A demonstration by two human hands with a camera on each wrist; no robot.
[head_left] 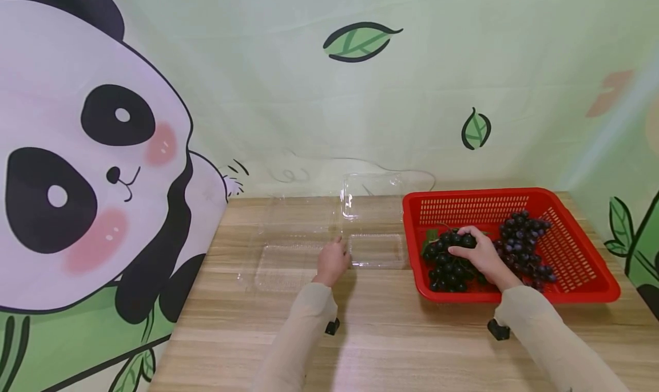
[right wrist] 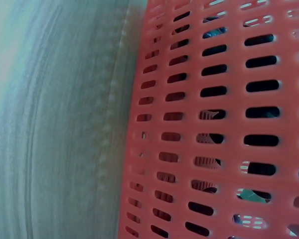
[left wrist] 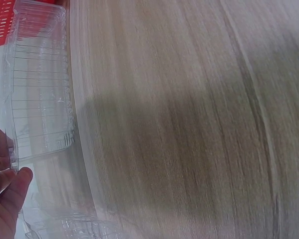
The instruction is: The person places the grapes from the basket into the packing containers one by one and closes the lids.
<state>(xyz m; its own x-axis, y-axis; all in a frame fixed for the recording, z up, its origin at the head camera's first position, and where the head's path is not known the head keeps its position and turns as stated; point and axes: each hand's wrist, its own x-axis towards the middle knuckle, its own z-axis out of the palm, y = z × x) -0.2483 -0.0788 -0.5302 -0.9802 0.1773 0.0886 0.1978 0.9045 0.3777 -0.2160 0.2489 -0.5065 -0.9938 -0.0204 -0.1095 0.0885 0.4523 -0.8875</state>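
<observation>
From my end, the biggest thing in the head view is the wall cloth (head_left: 268,94), printed with a panda (head_left: 98,186), rising behind the basket (head_left: 448,296). The table (head_left: 401,346) runs under the basket and on past it to the left. The basket is red and slotted; my right wrist view gives me little beyond it and a strip of table.

Well to the left of the basket is the big box (head_left: 285,266), clear plastic with its lid up. Between that and the basket, just beside the latter, sits the small box (head_left: 376,250), also clear, lid up.

Inside the basket lie 2 lots of dark grapes. The right bunch (head_left: 520,237) is untouched; the left bunch (head_left: 453,272) is under my right hand (head_left: 481,253), with thumb and fingers curled around part of it. My left hand (head_left: 332,260), left of the basket, pinches the small box's edge. The hands are well apart. A green leaf (head_left: 431,236) shows near the basket's left wall.

I judge the work near its start: the boxes are opened, a hold is taken on the grapes, yet all I can see of them is in the basket, so the 2 bunches are left to deal with.
</observation>
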